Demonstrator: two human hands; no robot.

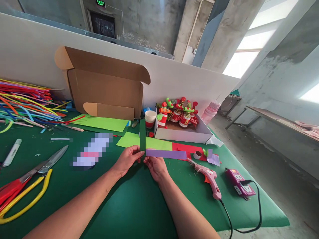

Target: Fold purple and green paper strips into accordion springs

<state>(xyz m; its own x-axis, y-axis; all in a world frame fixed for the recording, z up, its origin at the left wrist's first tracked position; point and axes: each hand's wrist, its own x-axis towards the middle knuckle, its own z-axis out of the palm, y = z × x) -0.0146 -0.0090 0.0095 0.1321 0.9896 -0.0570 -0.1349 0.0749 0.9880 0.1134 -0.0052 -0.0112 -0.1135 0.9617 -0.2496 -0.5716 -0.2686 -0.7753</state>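
My left hand [127, 159] and my right hand [155, 167] meet at the middle of the green table [119, 205], fingers pinched together. Between them they hold two crossed paper strips at their joint. A dark green strip [142, 134] runs away from me toward the back. A purple strip [166, 153] runs to the right over the table. My left thumb presses on the dark green strip's near end, and my right fingers grip the purple strip's left end.
A pink glue gun [208, 176] and a pink power strip [239, 182] lie to the right. Scissors [30, 182] rest at left, beside piled pipe cleaners [25, 99]. At the back are an open cardboard box [104, 86], a white tray [184, 134] of paper-cup figures, and green and red paper sheets.
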